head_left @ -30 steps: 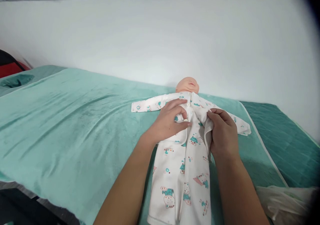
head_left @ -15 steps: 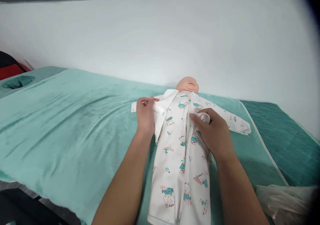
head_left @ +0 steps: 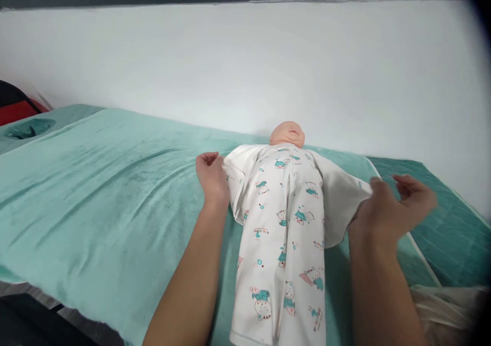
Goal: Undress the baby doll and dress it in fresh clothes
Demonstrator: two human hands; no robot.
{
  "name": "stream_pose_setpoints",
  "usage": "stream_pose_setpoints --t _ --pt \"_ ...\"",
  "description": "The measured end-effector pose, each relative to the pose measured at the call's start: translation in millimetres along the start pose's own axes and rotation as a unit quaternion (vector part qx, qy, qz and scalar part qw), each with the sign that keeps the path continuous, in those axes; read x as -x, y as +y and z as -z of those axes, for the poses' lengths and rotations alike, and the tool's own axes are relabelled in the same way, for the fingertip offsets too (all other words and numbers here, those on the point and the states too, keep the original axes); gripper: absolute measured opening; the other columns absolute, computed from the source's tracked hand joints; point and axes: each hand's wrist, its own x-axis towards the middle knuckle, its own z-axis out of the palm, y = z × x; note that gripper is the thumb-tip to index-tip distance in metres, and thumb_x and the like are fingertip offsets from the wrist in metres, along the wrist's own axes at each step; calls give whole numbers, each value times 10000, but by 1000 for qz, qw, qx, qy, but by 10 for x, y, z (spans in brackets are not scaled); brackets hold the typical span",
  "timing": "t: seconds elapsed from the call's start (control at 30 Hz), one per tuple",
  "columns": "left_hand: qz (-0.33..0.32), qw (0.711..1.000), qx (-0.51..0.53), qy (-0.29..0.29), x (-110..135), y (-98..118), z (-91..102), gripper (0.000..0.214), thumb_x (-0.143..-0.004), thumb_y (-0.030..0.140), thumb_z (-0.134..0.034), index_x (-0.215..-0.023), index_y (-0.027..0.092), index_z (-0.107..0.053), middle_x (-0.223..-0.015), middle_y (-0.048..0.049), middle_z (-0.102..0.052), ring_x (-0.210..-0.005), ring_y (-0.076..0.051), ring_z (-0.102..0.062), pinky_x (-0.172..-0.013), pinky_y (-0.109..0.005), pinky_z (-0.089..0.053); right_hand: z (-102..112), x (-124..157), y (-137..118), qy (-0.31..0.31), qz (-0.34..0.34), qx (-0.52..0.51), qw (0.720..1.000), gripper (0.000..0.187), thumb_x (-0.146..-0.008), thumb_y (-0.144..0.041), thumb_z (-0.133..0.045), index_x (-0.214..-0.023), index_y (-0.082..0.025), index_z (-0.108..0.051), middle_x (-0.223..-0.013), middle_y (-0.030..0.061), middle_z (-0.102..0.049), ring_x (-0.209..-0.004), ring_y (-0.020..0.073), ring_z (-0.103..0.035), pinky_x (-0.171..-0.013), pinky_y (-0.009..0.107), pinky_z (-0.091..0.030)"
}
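Note:
A baby doll [head_left: 288, 134] lies on its back, head toward the wall, in a white gown [head_left: 280, 264] printed with cartoon animals. Over the gown, the front flaps of a white jacket are spread outward, plain inner side up. My left hand [head_left: 213, 176] is closed at the edge of the left flap [head_left: 240, 169], its fingers curled and partly hidden. Beyond the right flap [head_left: 339, 200], my right hand [head_left: 401, 202] is slightly blurred, thumb and fingers apart; its wrist side overlaps the cloth. The jacket sleeves are mostly covered.
A light green sheet [head_left: 115, 192] covers the bed, with a darker green cover [head_left: 441, 202] at the right. Behind the doll rises a white wall [head_left: 238, 64]. A pale plastic bag [head_left: 448, 310] lies at lower right, and a red and black object [head_left: 17, 108] at far left.
Both jacket flaps have been folded outward from the doll's chest, baring more of the printed gown. My right hand has moved far right and let go; my left hand has shifted slightly left.

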Motion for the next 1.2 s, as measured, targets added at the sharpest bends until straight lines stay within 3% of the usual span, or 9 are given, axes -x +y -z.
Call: stream_pose_setpoints --t 0.13,0.3,0.37,0.47,0.57,0.73,0.97,1.07,1.2 --pt "-129 966 -199 -101 63 -42 -71 171 -828 214 -563 -996 223 -589 -1108 -34 -626 -1040 -173 -570 -948 -323 -436 -176 159 -149 -78 135 43 987 292 -801 -237 -559 -1091 -208 -581 -1347 146 -507 -1313 254 -445 -1078 449 -359" --pt "-278 858 -350 -254 87 -141 -283 205 -913 307 -533 -1074 209 -615 -1139 -66 -655 -1141 -228 -551 -1113 -415 -311 -475 117 42 -245 87 66 963 374 -875 -348 -475 -1184 -182 -607 -1236 127 -631 -1193 260 -530 -1051 469 -355" --pt "-299 827 -393 -269 40 -174 -354 232 -936 322 -506 -1113 217 -614 -1166 -61 -662 -1156 -231 -555 -1155 -443 -241 -569 59 138 -265 93 110 954 381 -890 -348 -447 -1185 -185 -624 -1243 127 -641 -1196 264 -531 -1067 480 -321" --pt "-313 788 -449 -281 -69 -185 -425 257 -947 305 -473 -1148 225 -610 -1195 -64 -660 -1176 -240 -552 -1107 -428 -298 -683 -36 193 -272 112 170 940 394 -920 -313 -377 -1195 -202 -637 -1254 111 -647 -1179 257 -543 -1092 497 -255" --pt "-317 761 -486 -290 -178 -174 -474 255 -930 264 -456 -1122 226 -619 -1137 -71 -678 -1120 -252 -579 -989 -394 -389 -771 -159 181 -300 104 212 924 409 -935 -338 -349 -1143 -204 -674 -1071 113 -710 -988 251 -610 -975 439 -353" --pt "-263 800 -472 -262 -354 -202 -535 241 -872 241 -470 -1050 265 -631 -1038 -33 -713 -957 -236 -632 -784 -331 -439 -829 -377 218 -315 45 236 918 419 -911 -437 -396 -1076 -252 -734 -909 106 -725 -797 242 -612 -713 340 -391" --pt "-178 832 -484 -205 -594 -216 -503 179 -779 206 -508 -852 242 -667 -886 -28 -718 -792 -215 -631 -676 -302 -425 -763 -541 401 -301 -19 223 927 385 -859 -387 -455 -1068 -272 -757 -998 100 -730 -878 279 -634 -740 382 -431" --pt "-198 829 -470 -229 -610 -218 -484 230 -770 151 -469 -831 233 -675 -876 -29 -714 -823 -212 -631 -737 -310 -453 -795 -484 372 -274 70 171 944 405 -846 -243 -430 -1103 -240 -743 -1148 87 -697 -1038 274 -606 -897 414 -436" --pt "-295 815 -411 -280 -502 -191 -503 336 -757 62 -404 -886 217 -673 -1019 -29 -699 -1006 -204 -608 -920 -323 -452 -852 -333 144 -232 191 56 952 443 -847 -128 -383 -1139 -198 -708 -1218 89 -653 -1187 238 -532 -1046 412 -384"
